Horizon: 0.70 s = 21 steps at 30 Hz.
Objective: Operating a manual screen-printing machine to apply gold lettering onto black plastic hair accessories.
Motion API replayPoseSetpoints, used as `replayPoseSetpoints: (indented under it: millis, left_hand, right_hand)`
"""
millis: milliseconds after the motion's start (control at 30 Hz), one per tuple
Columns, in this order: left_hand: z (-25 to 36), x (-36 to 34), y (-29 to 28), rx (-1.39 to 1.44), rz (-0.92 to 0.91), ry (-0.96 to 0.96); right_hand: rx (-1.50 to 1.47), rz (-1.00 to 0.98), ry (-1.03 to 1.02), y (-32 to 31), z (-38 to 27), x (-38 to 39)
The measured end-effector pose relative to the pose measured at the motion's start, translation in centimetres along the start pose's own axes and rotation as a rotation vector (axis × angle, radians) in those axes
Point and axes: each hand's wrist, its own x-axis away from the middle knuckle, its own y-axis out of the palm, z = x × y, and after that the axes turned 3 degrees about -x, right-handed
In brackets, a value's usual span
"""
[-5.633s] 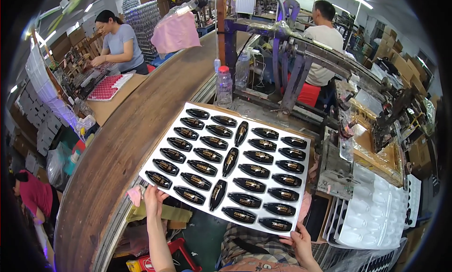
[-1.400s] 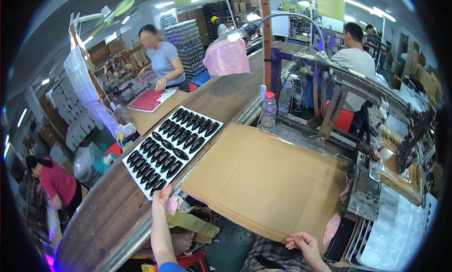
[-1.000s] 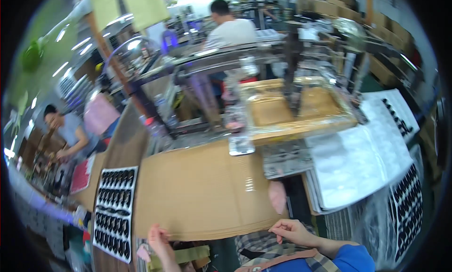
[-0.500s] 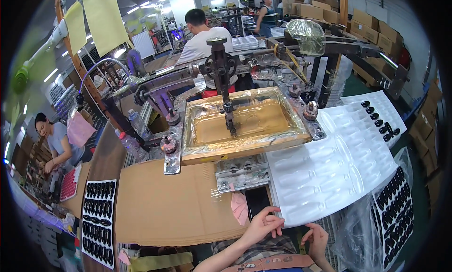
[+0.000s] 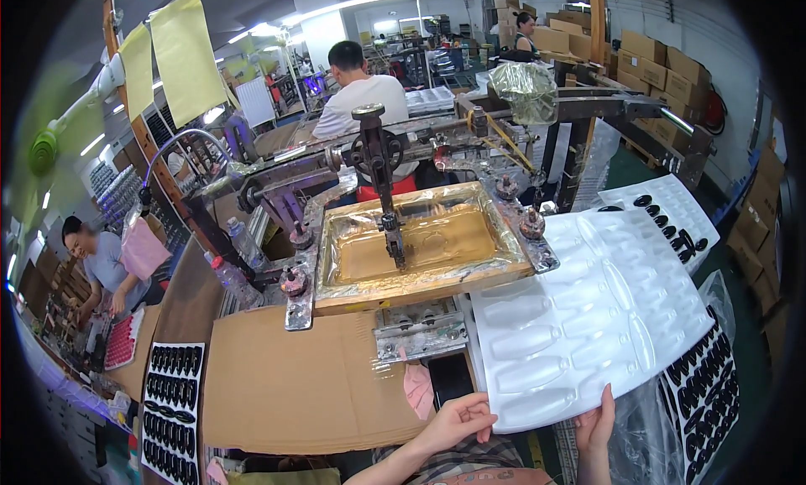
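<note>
White molded sheet sits just right of the gold-lined wooden frame, and now both hands are on it. Left hand, in front of the frame, has its fingers pinched on the sheet's near-left corner. Right hand, further right of the frame, has come up to the near edge and grips it, thumb up; half a second ago it was hanging just short of it. Before that, the left hand was way over on the tray of black pieces, which now lies well left of the frame with no hand on it. Brown cardboard is at the frame's near-left side.
</note>
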Motion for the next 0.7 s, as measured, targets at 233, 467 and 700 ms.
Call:
replayPoseSetpoints:
  millis: [233,467,700]
  left_hand:
    - [0.3,-0.4,-2.8,-0.195,0.201,0.097]
    - [4.2,-1.3,-2.5,-0.502,0.096,0.344]
    - [6.0,5.8,-4.5,-0.73,0.093,0.414]
  right_hand:
    - [0.064,-0.006,0.065,-2.2,2.8,4.7]
    - [-0.471,-0.368,0.775,-2.2,4.8,9.6]
    - [-0.406,-0.404,0.83,-2.1,8.5,8.1]
